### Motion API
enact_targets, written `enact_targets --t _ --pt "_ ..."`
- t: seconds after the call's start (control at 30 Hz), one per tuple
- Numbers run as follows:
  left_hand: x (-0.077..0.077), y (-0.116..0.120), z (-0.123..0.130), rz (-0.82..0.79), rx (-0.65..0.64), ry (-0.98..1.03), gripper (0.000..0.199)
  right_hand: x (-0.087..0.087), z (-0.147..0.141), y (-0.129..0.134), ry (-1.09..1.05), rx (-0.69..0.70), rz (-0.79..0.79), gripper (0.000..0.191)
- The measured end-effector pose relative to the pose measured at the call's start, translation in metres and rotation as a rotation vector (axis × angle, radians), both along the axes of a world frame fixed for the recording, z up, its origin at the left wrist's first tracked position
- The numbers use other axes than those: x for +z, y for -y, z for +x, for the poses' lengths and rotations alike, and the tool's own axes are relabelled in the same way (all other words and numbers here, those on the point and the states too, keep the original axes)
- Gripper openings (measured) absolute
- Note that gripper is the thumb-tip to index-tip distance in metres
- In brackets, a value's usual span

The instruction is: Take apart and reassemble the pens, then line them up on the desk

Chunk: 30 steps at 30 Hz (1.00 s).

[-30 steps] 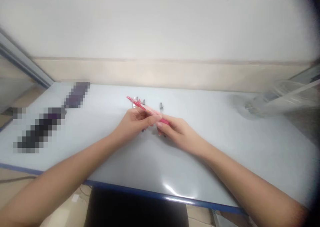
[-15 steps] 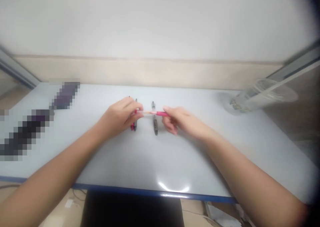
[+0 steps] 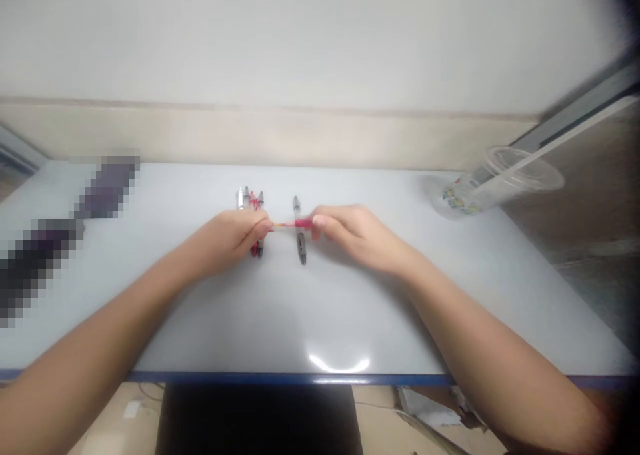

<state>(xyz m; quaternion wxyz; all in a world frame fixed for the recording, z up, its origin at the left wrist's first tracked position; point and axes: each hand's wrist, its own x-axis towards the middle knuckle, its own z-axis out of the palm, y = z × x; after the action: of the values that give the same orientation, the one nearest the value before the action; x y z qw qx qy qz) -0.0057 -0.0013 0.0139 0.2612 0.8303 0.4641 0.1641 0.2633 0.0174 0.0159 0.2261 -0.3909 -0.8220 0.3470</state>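
Observation:
Both my hands meet over the table around a pen [image 3: 303,223] held level, its red-pink part at the right. My left hand [image 3: 243,231] is closed on the pen's left end. My right hand [image 3: 350,231] pinches the red-pink part. Between them shows a thin yellowish and pink length, blurred, that looks like a refill. Under and behind my left hand lie several pens, among them a red pen [image 3: 253,200] and a grey-black pen [image 3: 261,247]. Another grey-black pen [image 3: 301,247] lies just below the held one, apart from the group.
A clear plastic cup [image 3: 460,198] with a coloured print stands at the right on the white table [image 3: 215,328]. Pixelated dark items [image 3: 107,185] lie at the left. A wall [image 3: 300,138] rises behind, and a blue edge [image 3: 240,377] runs along the front.
A broader clear barrel showed between my hands before; now there is only a thin strip. My right hand has turned over the pen, and more of the pens by my left hand are uncovered.

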Motion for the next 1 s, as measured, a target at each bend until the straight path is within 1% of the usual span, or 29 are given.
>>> enact_targets --t 0.03,0.07,0.13,0.2,0.23,0.33,0.37,0.47,0.5,0.53,0.6,0.63,0.73,0.77,0.8,0.83,0.9,0.93,1.0 --pt "0.0 0.0 0.001 0.01 0.007 -0.012 0.048 -0.001 -0.001 0.0 0.003 -0.01 -0.018 0.045" --pt "0.0 0.0 0.001 0.014 0.012 -0.025 0.047 -0.001 -0.002 0.0 -0.001 -0.023 -0.022 0.043" --pt "-0.001 0.0 0.002 0.017 0.02 -0.045 0.046 -0.001 -0.003 0.002 -0.033 -0.065 -0.002 0.031" --pt "-0.002 0.0 0.002 0.035 0.019 -0.055 0.046 0.0 -0.004 0.003 -0.061 -0.1 -0.021 0.027" --pt "-0.002 0.0 0.002 0.042 0.014 -0.059 0.046 0.001 -0.004 0.003 -0.063 -0.106 -0.052 0.029" --pt "-0.004 -0.001 0.001 0.065 -0.007 -0.083 0.046 0.003 -0.005 0.004 -0.024 -0.061 -0.163 0.05" --pt "-0.004 -0.001 0.001 0.075 -0.013 -0.09 0.047 0.002 -0.005 0.004 -0.023 -0.052 -0.172 0.049" --pt "-0.005 -0.002 -0.001 0.121 -0.016 -0.103 0.046 0.002 -0.005 0.004 -0.073 -0.094 -0.133 0.026" --pt "-0.006 -0.003 -0.001 0.136 -0.012 -0.1 0.045 0.001 -0.006 0.005 -0.094 -0.114 -0.132 0.026" --pt "-0.007 -0.004 -0.001 0.146 -0.008 -0.095 0.044 0.001 -0.006 0.005 -0.107 -0.128 -0.146 0.029" --pt "-0.009 -0.005 -0.002 0.168 -0.009 -0.078 0.043 0.0 -0.007 0.005 -0.101 -0.123 -0.205 0.043" --pt "-0.01 -0.005 -0.002 0.178 -0.014 -0.07 0.043 -0.001 -0.007 0.005 -0.105 -0.115 -0.229 0.046" --pt "-0.012 -0.005 -0.001 0.205 -0.025 -0.058 0.043 -0.001 -0.007 0.004 -0.173 -0.147 -0.236 0.031" --pt "-0.011 -0.004 -0.001 0.21 -0.03 -0.059 0.043 -0.002 -0.007 0.004 -0.19 -0.17 -0.239 0.033" --pt "-0.011 -0.003 0.0 0.212 -0.033 -0.062 0.042 -0.002 -0.006 0.003 -0.189 -0.19 -0.252 0.037" --pt "-0.01 -0.003 0.0 0.214 -0.038 -0.063 0.042 -0.002 -0.006 0.002 -0.164 -0.197 -0.278 0.045" --pt "-0.008 -0.001 0.001 0.22 -0.038 -0.063 0.041 -0.003 -0.004 0.0 -0.111 -0.178 -0.331 0.06" --pt "-0.008 0.0 0.002 0.222 -0.031 -0.059 0.041 -0.004 -0.004 -0.001 -0.118 -0.165 -0.342 0.059" --pt "-0.007 0.0 0.002 0.21 -0.012 -0.045 0.041 -0.004 -0.004 -0.003 -0.207 -0.165 -0.315 0.044"
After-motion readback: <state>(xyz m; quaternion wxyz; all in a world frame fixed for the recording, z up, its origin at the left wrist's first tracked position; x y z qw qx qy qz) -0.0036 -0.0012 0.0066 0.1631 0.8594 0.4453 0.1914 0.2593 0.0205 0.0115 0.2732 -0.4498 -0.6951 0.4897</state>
